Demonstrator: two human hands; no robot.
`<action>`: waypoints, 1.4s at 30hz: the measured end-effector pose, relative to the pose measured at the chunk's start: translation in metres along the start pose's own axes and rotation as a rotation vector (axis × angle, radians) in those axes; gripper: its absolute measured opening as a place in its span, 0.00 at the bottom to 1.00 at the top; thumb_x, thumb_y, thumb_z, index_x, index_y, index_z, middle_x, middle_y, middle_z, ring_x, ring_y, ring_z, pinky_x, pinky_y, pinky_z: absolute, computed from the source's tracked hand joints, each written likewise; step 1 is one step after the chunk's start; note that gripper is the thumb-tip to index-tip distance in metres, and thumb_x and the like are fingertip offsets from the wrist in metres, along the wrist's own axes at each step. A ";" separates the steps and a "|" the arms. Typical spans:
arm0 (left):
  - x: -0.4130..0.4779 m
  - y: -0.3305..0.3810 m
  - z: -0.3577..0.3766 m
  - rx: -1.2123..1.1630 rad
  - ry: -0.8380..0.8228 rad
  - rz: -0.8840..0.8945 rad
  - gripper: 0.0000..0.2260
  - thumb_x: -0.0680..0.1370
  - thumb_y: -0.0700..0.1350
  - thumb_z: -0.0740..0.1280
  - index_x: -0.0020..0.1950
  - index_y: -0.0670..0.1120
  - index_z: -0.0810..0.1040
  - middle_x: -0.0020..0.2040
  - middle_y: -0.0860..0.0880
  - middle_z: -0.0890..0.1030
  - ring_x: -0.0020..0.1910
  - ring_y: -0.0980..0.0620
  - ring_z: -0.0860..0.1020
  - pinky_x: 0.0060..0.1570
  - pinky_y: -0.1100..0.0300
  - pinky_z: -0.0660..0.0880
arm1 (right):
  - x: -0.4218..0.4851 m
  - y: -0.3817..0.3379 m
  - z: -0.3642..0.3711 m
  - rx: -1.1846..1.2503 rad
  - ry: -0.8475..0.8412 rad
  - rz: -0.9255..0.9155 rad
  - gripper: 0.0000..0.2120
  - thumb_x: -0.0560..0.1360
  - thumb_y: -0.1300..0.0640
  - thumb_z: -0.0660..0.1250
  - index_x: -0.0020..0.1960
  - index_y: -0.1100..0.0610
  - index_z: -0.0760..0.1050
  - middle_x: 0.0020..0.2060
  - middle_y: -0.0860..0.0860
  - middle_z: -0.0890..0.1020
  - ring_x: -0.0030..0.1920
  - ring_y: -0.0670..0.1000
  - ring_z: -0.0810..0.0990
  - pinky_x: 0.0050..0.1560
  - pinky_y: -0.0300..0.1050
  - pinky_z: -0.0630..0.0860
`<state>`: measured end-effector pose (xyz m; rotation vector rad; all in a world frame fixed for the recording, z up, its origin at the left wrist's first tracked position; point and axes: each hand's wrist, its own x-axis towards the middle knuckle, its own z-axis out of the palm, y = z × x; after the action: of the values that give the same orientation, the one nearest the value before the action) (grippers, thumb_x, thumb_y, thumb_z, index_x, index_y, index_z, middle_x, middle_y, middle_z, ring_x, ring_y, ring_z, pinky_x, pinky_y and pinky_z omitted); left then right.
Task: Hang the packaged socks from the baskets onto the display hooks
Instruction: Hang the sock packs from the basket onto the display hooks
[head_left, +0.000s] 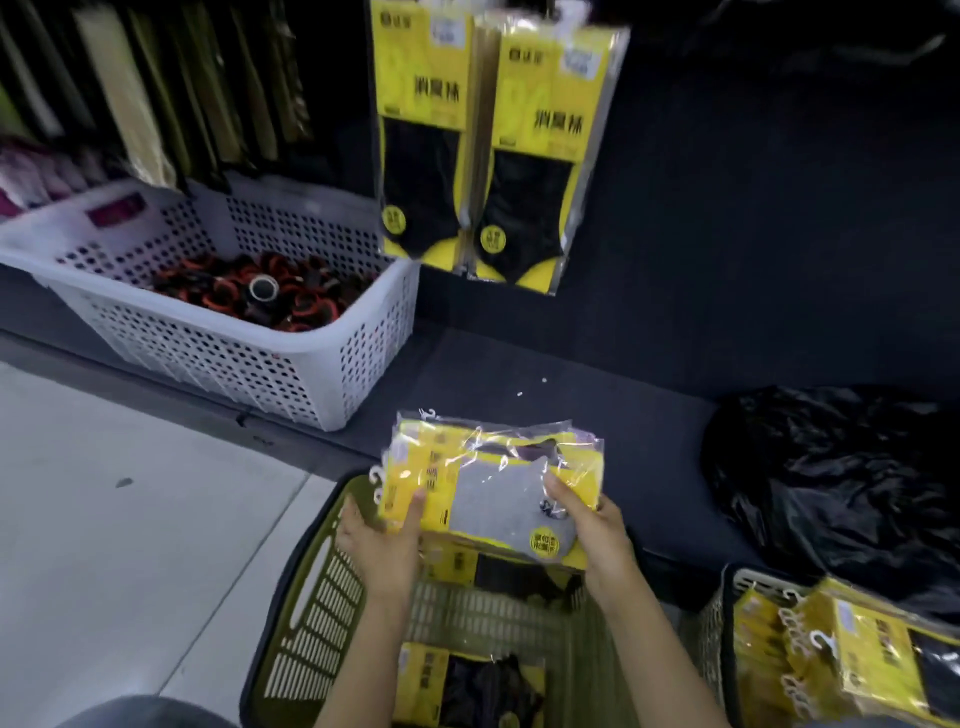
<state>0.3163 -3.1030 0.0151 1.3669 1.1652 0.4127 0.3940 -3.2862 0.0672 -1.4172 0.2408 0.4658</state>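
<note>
A stack of yellow sock packs (493, 478), grey socks showing on top, is held flat above the olive basket (322, 587). My left hand (382, 545) grips the stack's left end, near its white hangers. My right hand (592, 535) grips its right side, thumb on top. More yellow packs with black socks (467, 680) lie inside the olive basket. A second basket (727, 623) at the lower right holds further yellow packs (841, 654). Two rows of yellow packs with black socks (493, 140) hang on the dark display wall above.
A white perforated basket (249, 358) with orange-and-black items stands on the dark ledge at left. A crumpled black plastic bag (841, 478) lies on the ledge at right. Other hanging goods (156, 88) fill the upper left. Pale floor tiles (130, 519) lie at left.
</note>
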 end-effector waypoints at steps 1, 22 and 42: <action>-0.008 0.015 -0.002 -0.063 -0.057 -0.054 0.45 0.69 0.54 0.74 0.77 0.44 0.52 0.76 0.43 0.56 0.73 0.44 0.60 0.66 0.53 0.64 | -0.005 -0.010 0.003 0.084 0.004 -0.007 0.21 0.68 0.51 0.75 0.57 0.61 0.79 0.49 0.58 0.85 0.51 0.58 0.83 0.55 0.56 0.79; -0.084 0.199 -0.022 -0.337 -0.560 0.697 0.11 0.74 0.41 0.71 0.55 0.50 0.78 0.50 0.53 0.84 0.49 0.56 0.82 0.44 0.67 0.77 | -0.059 -0.171 0.070 -0.189 -0.136 -0.761 0.19 0.72 0.55 0.72 0.61 0.50 0.74 0.53 0.40 0.81 0.53 0.38 0.80 0.52 0.31 0.75; -0.017 0.277 -0.076 -0.244 -0.090 0.635 0.26 0.67 0.69 0.62 0.46 0.47 0.72 0.27 0.51 0.62 0.27 0.52 0.65 0.37 0.54 0.66 | 0.001 -0.254 0.113 0.025 0.020 -0.747 0.06 0.78 0.58 0.65 0.51 0.60 0.75 0.45 0.59 0.84 0.41 0.54 0.81 0.43 0.49 0.79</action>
<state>0.3519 -3.0101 0.2852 1.5000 0.5599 0.9020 0.4961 -3.1968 0.3099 -1.3746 -0.2680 -0.1668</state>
